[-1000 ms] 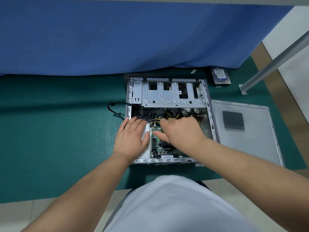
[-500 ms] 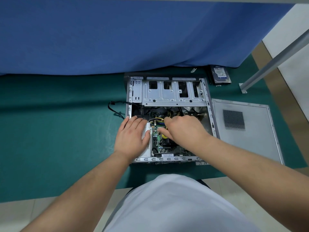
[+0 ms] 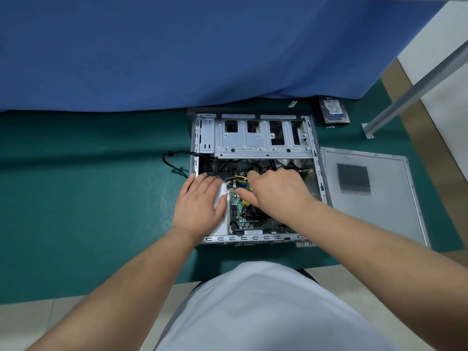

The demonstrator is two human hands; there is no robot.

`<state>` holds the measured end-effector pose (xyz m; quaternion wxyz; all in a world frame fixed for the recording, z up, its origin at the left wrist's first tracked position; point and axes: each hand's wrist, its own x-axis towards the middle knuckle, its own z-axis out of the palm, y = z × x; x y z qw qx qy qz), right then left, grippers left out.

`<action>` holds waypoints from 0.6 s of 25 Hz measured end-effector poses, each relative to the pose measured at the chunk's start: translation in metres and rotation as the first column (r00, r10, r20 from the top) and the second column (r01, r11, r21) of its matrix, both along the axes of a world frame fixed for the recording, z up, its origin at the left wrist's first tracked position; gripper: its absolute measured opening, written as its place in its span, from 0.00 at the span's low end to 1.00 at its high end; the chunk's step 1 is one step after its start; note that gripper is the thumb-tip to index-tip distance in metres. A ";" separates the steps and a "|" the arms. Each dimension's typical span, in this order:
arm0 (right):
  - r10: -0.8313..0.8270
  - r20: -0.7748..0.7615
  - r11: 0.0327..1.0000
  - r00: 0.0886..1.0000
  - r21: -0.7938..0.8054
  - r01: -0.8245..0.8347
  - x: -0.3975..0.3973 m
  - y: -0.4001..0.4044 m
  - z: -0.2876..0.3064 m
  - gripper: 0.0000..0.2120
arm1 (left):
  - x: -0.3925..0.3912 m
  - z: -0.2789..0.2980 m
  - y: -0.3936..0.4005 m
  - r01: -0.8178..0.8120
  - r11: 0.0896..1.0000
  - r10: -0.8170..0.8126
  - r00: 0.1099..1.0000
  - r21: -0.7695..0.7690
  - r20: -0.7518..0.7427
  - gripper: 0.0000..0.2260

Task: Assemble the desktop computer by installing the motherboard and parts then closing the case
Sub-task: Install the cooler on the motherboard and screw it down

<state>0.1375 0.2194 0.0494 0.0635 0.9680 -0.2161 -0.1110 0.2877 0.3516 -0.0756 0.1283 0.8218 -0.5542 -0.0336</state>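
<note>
On the green mat [image 3: 76, 198], an open desktop case [image 3: 319, 173] lies on its side, its metal drive cage [image 3: 260, 138] at the far end. Motherboard [image 3: 249, 219] sits inside the near half of the case, partly covered by both hands. Yellow and black cables [image 3: 238, 178] bundle just beyond the board.

Left hand [image 3: 198, 206]: fingers straight and together, palm down, resting flat on the white power supply [image 3: 222, 193] at the case's left wall. Fingertips reach the case's left rim.

Right hand [image 3: 276, 190]: fingers curled around a yellow-green handle, apparently a screwdriver [image 3: 249, 189]; only a small part of the handle shows between thumb and forefinger. Tip is hidden, so contact with the board cannot be told.

Side panel [image 3: 374, 196], grey with a perforated vent, lies flat on the mat just right of the case, detached. Hard drive [image 3: 333, 111] rests on the mat beyond the case's far right corner, with a few small screws [image 3: 330, 127] just beside it. A black cable [image 3: 174, 165] loops out on the mat at the case's left side. Blue cloth [image 3: 202, 46] hangs behind the mat. A grey metal bar [image 3: 415, 89] slants across at right.
</note>
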 end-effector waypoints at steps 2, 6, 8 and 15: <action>-0.037 0.020 0.998 0.999 -0.040 0.038 0.004 0.004 -0.005 0.23 | 0.000 0.000 -0.001 -0.008 1.000 0.008 1.000 -0.011 0.003 0.24; -0.091 0.064 0.993 0.994 0.077 0.086 0.006 0.004 -0.015 0.24 | 0.000 0.001 -0.001 0.005 1.000 -0.005 1.000 0.003 -0.013 0.23; -0.126 0.090 0.979 0.988 0.170 0.109 0.005 -0.001 -0.015 0.23 | 0.000 0.004 0.000 0.009 1.000 -0.009 1.000 0.007 -0.017 0.22; -0.503 0.185 0.786 0.844 0.503 0.359 -0.042 -0.048 -0.002 0.14 | -0.033 0.033 -0.026 0.074 0.997 -0.079 0.931 -0.028 -0.355 0.14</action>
